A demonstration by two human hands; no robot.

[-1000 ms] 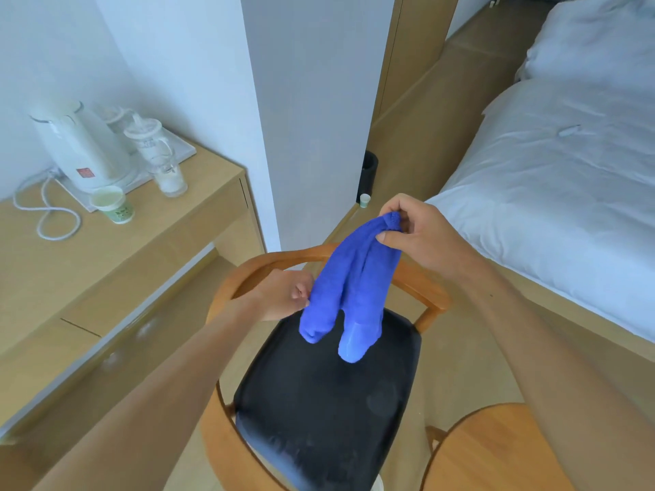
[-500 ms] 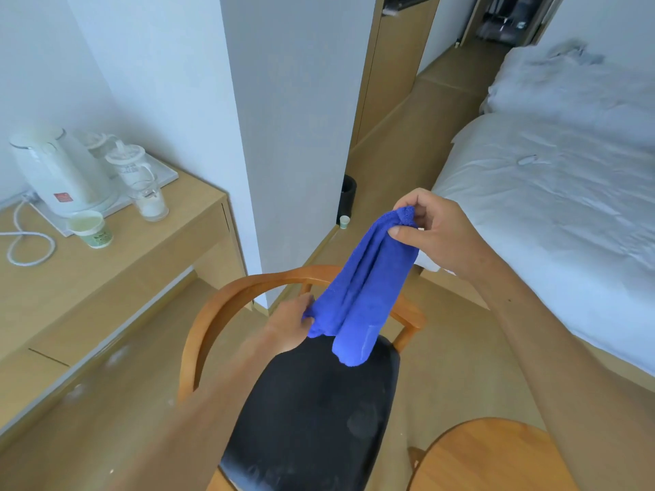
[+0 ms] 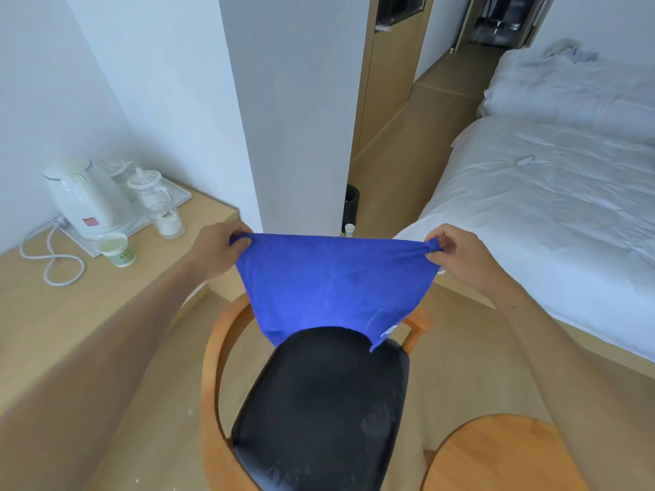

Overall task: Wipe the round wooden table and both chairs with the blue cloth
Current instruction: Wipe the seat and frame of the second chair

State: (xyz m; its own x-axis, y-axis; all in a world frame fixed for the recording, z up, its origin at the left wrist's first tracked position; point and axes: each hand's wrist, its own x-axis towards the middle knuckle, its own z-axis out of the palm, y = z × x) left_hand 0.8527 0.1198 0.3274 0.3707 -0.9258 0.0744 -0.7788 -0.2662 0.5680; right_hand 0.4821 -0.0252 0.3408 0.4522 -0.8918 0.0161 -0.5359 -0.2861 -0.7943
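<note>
The blue cloth [image 3: 333, 281] hangs spread out flat in the air above a chair. My left hand [image 3: 218, 251] pinches its upper left corner and my right hand [image 3: 455, 251] pinches its upper right corner. Below it stands a wooden chair [image 3: 219, 349] with a curved back rail and a black padded seat [image 3: 319, 402]; the cloth hides the middle of the rail. Part of the round wooden table [image 3: 496, 455] shows at the bottom right, under my right forearm. Only one chair is in view.
A wooden desk [image 3: 71, 313] on the left carries a white kettle [image 3: 85, 200], a tray with glass cups and a paper cup [image 3: 115, 248]. A white bed [image 3: 549, 214] fills the right. A white pillar [image 3: 294, 118] stands ahead, with a black bin [image 3: 351, 203] beside it.
The cloth was bunched and hanging from my right hand; now both hands have pulled apart and raised it, stretching it out flat. The camera has tilted up.
</note>
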